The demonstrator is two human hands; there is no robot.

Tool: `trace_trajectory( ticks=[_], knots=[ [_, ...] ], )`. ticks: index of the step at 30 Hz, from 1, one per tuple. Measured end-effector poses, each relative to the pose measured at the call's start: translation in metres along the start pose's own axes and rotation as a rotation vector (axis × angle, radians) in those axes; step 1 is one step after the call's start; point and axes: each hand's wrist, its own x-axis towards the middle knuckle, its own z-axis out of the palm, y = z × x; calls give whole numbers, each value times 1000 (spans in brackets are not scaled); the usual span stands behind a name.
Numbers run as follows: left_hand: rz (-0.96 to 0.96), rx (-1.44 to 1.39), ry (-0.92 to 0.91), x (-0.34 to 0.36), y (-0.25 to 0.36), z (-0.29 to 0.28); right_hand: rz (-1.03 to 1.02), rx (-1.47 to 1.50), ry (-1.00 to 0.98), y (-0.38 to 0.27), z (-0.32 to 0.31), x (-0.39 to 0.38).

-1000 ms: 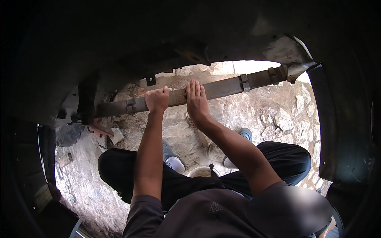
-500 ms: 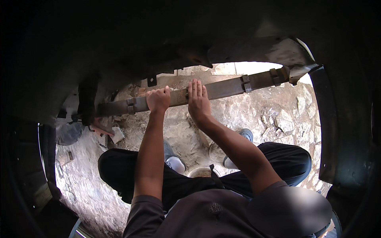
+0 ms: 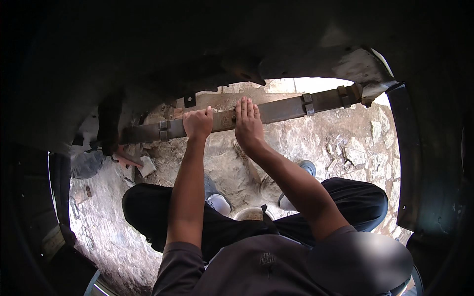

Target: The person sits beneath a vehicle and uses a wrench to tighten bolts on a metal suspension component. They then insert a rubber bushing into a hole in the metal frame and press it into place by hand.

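A long flat steel bar, like a leaf spring [image 3: 281, 109], crosses the view at a slight slant beneath a dark vehicle body [image 3: 197, 44]. Metal clamps [image 3: 307, 103] band it toward both ends. My left hand [image 3: 197, 123] has its fingers curled over the bar left of centre. Just right of it, my right hand [image 3: 249, 123] lies on the bar with fingers straight and pointing away from me. The bar's left end runs into shadowed parts near a reddish metal bracket [image 3: 126, 157].
Dark curved panels [image 3: 424, 172] frame the view on both sides. Below are pale, rough stone ground [image 3: 355, 153] with loose fragments, my bent legs and grey shoes [image 3: 216, 200], and a round pale container [image 3: 249, 213] between my legs. A grey sheet-like bundle [image 3: 86, 166] lies at left.
The bar and both my hands appear a little further right in the picture. My hands keep the same shapes and places on the bar.
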Motion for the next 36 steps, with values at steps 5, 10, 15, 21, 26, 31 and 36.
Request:
trace_trajectory(
  ticks=[5,10,15,21,26,31,36],
  knots=[
    [-43,-35,-15,-4,-5,1,-55,-38,-67,-11,-10,-39],
    [-30,-54,-16,-4,-3,0,-46,-91,-101,-11,-13,-44],
    [-15,-5,2,-4,-1,-3,-30,-75,-99,-8,-9,-13],
    [-9,-3,6,-1,-7,4,-57,-14,-77,-4,-8,-26],
    [-15,-7,6,-4,-8,6,-118,-2,-66,5,-12,-36],
    [10,-17,41,-3,-3,8,-73,-48,-25,14,1,1],
    [-13,-42,40,-3,-8,7,-91,-111,-44,0,-10,-23]
  ],
)
